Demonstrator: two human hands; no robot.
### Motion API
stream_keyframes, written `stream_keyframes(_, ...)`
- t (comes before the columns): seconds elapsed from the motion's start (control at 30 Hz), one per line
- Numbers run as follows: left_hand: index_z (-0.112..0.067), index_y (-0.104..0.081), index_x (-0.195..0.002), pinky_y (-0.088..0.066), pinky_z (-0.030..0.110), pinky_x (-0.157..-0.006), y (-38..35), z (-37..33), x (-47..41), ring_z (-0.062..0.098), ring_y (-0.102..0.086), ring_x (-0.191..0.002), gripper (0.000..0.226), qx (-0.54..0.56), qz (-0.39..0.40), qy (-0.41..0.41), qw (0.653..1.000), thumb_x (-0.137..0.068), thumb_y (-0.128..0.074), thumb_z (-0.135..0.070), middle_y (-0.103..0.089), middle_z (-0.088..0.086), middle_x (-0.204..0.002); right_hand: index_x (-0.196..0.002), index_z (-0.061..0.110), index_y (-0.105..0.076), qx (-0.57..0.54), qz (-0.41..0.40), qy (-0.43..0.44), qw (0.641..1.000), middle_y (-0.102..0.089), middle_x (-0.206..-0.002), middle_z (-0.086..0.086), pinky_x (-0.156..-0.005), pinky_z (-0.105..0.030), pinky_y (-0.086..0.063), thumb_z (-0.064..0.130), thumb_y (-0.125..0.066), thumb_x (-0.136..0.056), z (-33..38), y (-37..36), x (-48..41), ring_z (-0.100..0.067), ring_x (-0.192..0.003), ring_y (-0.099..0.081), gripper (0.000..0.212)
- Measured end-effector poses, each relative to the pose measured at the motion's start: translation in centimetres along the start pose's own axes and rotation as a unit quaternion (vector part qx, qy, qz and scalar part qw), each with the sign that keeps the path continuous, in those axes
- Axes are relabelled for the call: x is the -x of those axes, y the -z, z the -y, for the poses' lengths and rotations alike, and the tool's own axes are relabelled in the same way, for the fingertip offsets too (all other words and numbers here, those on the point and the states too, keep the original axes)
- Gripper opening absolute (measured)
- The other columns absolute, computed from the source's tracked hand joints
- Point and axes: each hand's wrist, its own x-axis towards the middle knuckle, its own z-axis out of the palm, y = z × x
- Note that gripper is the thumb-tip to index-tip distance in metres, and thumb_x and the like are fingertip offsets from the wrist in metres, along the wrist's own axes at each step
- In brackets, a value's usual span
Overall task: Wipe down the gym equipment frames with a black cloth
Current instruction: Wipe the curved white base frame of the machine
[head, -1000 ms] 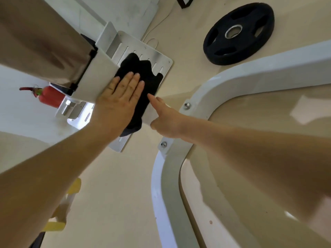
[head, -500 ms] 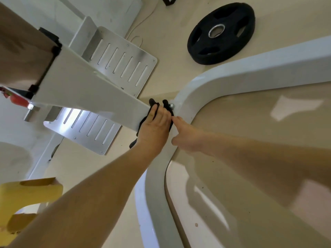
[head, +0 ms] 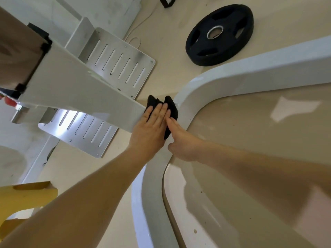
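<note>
In the head view, a black crumpled cloth (head: 172,108) is held at the far end of a flat white metal beam (head: 80,86), in the narrow gap where that beam's end edge meets a curved white frame tube (head: 232,72). The cloth is touched by both edges, and 2 dark peaks of it stand above the fingertips.

The left hand (head: 152,127) is laid flat over the cloth and the beam's corner. Its fingers (head: 158,113) are kept straight and pressed together, and nothing is pinched. The right hand (head: 180,138) is set just beside it on the inner bend of the tube. 1 straight finger (head: 171,123) is laid against the cloth's right edge; how the other fingers lie cannot be told.

Under the beam, 2 slotted silver metal plates are seen, 1 above its upper edge (head: 121,63) and 1 below its lower edge (head: 84,129). A black round rubber weight plate with a metal hub (head: 219,34) lies flat on the beige floor (head: 170,42), well apart from the hands and near the tube's outer edge. Open floor is left between that weight plate and the upper slotted plate, crossed only by a thin pale cable (head: 136,42). Inside the tube's curve a glossy beige surface (head: 259,140) spreads out. A yellow object (head: 23,196) is cut off at the lower left edge.
</note>
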Motion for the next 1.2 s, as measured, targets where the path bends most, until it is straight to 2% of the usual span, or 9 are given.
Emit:
stream_keyframes(0.1,0.001,0.012,-0.149,-0.014,0.037,-0.117,1.8,-0.5,-3.5,0.033,-0.018,-0.145,0.081,0.012,0.082,0.006,0.997,-0.097,-0.037,-0.035,-0.013,0.023,-0.156,-0.151,0.015,0.018,0.034,-0.028,0.015,0.999,0.027,-0.157,0.004,-0.109,-0.015,-0.002,-0.002,-0.042,-0.090,0.3,1.5,-1.7,-0.012,-0.147,0.010,0.086)
stream_keyframes(0.2,-0.004,-0.016,-0.149,-0.044,0.035,-0.082,3.0,-0.4,-7.5,0.030,-0.058,-0.110,0.069,0.167,0.117,0.064,0.977,-0.092,-0.051,-0.022,-0.056,0.013,-0.124,-0.150,0.018,0.019,0.067,-0.039,0.001,0.997,0.021,-0.159,0.002,-0.113,-0.020,-0.003,0.000,-0.045,-0.090,-0.2,4.0,-2.6,-0.015,-0.148,0.007,0.090)
stream_keyframes(0.37,-0.007,-0.008,-0.152,-0.045,0.042,-0.078,2.2,-2.0,-12.4,0.035,-0.056,-0.110,0.072,0.390,0.054,0.124,0.911,-0.095,-0.048,-0.027,-0.049,0.017,-0.130,-0.153,0.019,0.008,0.138,-0.086,-0.011,0.987,0.011,-0.161,-0.003,-0.120,-0.034,-0.007,0.001,-0.042,-0.091,-1.0,8.5,-2.6,-0.020,-0.148,0.005,0.082)
stream_keyframes(0.53,-0.013,0.002,-0.153,-0.024,0.042,-0.116,3.4,-4.9,-14.3,0.026,-0.020,-0.144,0.087,0.424,-0.083,0.101,0.896,-0.092,-0.052,-0.042,-0.016,0.011,-0.157,-0.154,0.017,-0.003,0.312,-0.194,-0.037,0.929,-0.002,-0.161,0.002,-0.111,-0.050,-0.021,0.015,-0.047,-0.091,-1.4,10.5,-1.6,-0.022,-0.145,-0.010,0.077)
stream_keyframes(0.63,-0.013,0.010,-0.152,-0.021,0.045,-0.117,3.0,-4.5,-13.0,0.026,-0.009,-0.148,0.101,0.374,-0.038,0.077,0.923,-0.084,-0.049,-0.057,-0.002,0.014,-0.160,-0.153,0.021,-0.005,0.363,-0.194,-0.040,0.911,-0.006,-0.160,0.002,-0.107,-0.052,-0.023,0.019,-0.049,-0.087,-1.8,11.1,-1.3,-0.024,-0.142,-0.013,0.079)
stream_keyframes(0.73,-0.008,0.009,-0.151,-0.033,0.043,-0.110,1.6,-3.1,-9.1,0.028,-0.021,-0.144,0.114,0.241,0.033,0.078,0.967,-0.077,-0.059,-0.062,-0.011,0.018,-0.157,-0.149,0.024,-0.016,0.431,-0.153,-0.019,0.889,-0.016,-0.155,-0.004,-0.104,-0.055,-0.023,0.025,-0.051,-0.085,-1.8,10.9,-1.2,-0.029,-0.140,-0.014,0.073)
stream_keyframes(0.83,-0.003,-0.006,-0.150,-0.038,0.038,-0.100,0.9,-3.5,-7.4,0.028,-0.039,-0.133,0.080,0.124,-0.005,0.104,0.987,-0.094,-0.050,-0.039,-0.036,0.018,-0.145,-0.151,0.023,-0.014,0.442,-0.115,-0.025,0.889,-0.012,-0.157,-0.005,-0.107,-0.056,-0.018,0.024,-0.050,-0.086,-1.6,9.7,-1.5,-0.029,-0.144,-0.005,0.074)
stream_keyframes(1.0,0.001,-0.033,-0.134,-0.042,0.037,-0.074,3.9,-4.2,-14.3,0.035,-0.059,-0.101,0.051,0.294,0.003,0.162,0.942,-0.097,-0.047,-0.030,-0.055,0.018,-0.120,-0.152,0.013,-0.008,0.447,-0.185,-0.053,0.874,-0.009,-0.160,-0.010,-0.117,-0.053,-0.005,0.023,-0.046,-0.090,-2.7,12.6,-0.8,-0.027,-0.148,0.000,0.074)
stream_keyframes(1.2,-0.008,-0.035,-0.143,-0.038,0.041,-0.107,7.0,-7.0,-19.1,0.028,-0.048,-0.124,0.066,0.397,-0.213,0.018,0.892,-0.087,-0.064,-0.031,-0.049,0.011,-0.136,-0.153,0.011,0.002,0.437,-0.202,-0.072,0.873,-0.003,-0.161,-0.008,-0.119,-0.039,-0.005,0.026,-0.059,-0.084,-4.3,19.9,2.6,-0.022,-0.148,-0.002,0.093)
